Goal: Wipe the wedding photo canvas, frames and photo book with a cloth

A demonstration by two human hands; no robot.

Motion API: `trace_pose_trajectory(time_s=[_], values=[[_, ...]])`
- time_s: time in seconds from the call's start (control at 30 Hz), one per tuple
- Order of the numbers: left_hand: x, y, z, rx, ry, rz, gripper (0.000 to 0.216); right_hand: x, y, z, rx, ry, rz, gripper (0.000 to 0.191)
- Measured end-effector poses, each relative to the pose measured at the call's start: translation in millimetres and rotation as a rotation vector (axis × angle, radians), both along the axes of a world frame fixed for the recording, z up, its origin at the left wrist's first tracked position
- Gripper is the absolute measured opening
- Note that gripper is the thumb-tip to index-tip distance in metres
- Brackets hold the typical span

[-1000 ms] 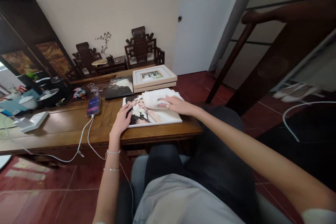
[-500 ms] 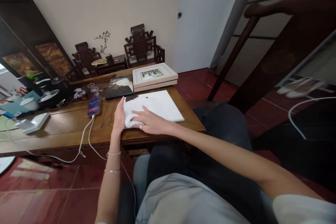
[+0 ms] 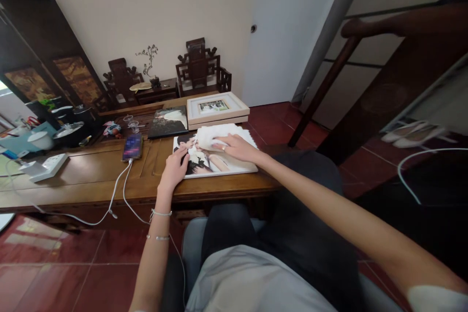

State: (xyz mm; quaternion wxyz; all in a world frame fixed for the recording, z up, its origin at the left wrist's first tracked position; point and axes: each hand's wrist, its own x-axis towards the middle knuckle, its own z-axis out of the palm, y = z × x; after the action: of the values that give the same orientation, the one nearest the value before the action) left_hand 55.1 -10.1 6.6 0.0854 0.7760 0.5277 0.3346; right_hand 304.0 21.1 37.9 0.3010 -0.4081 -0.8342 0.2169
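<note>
A large photo print (image 3: 223, 163) of a couple lies flat near the front edge of the wooden table (image 3: 91, 175). My right hand (image 3: 236, 146) presses a white cloth (image 3: 212, 136) onto the upper middle of the print, fingers closed over it. My left hand (image 3: 174, 170) rests open on the print's left edge, fingers flat on it, holding it down.
Behind the print lie a dark photo (image 3: 168, 122) and a stack of white frames (image 3: 215, 107). A phone (image 3: 131, 147) with a white cable (image 3: 117, 195) lies to the left, a power strip (image 3: 47, 166) further left. Small wooden chairs (image 3: 199, 66) stand against the wall. Stair rail on the right.
My right hand has carried the cloth from the print's near left corner up to its upper middle. The couple's picture shows again. My left hand stays at the left edge.
</note>
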Motion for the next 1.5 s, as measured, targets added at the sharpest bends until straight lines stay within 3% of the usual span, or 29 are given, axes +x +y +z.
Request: trace_pose_trajectory(time_s=[0.1, 0.17, 0.3, 0.47, 0.67, 0.8, 0.97, 1.1, 1.2, 1.5], values=[[-1.2, 1.3, -0.4, 0.022, 0.014, -0.016, 0.032, -41.3, 26.0, 6.3, -0.190, 0.195, 0.076, 0.034], [-1.6, 1.9, -0.7, 0.031, 0.029, -0.005, 0.032, -71.1, 37.7, 9.0, -0.326, 0.317, 0.051, 0.034], [-1.7, 2.5, -1.7, 0.031, 0.039, 0.006, 0.032, -102.6, 47.9, 7.4, -0.263, 0.316, 0.038, 0.026], [-1.5, 0.9, -1.5, 0.029, 0.020, -0.001, 0.033, -63.2, 53.9, -2.0, -0.387, 0.327, 0.096, 0.039], [-2.4, 1.0, -1.9, -0.004, -0.008, 0.029, 0.031, 16.3, 47.7, -8.7, -0.145, 0.198, -0.087, 0.043], [-3.1, 2.2, -2.9, 0.003, -0.025, 0.032, 0.029, 35.1, 4.8, -14.6, -0.058, -0.057, -0.160, 0.041], [-2.2, 0.7, -1.6, 0.015, -0.007, 0.028, 0.030, 40.0, -71.0, -8.8, -0.012, -0.104, 0.100, 0.040], [-1.8, 0.2, -0.7, 0.014, 0.000, 0.025, 0.030, 42.1, -90.9, 1.1, -0.083, -0.087, 0.184, 0.043], [-3.0, 0.9, -0.6, 0.022, 0.009, 0.016, 0.031, 38.5, -66.9, 4.7, -0.098, -0.059, 0.156, 0.044], [-7.7, 5.5, -2.7, 0.041, 0.008, -0.007, 0.030, 26.1, 46.4, 14.8, -0.193, 0.109, -0.055, 0.040]])
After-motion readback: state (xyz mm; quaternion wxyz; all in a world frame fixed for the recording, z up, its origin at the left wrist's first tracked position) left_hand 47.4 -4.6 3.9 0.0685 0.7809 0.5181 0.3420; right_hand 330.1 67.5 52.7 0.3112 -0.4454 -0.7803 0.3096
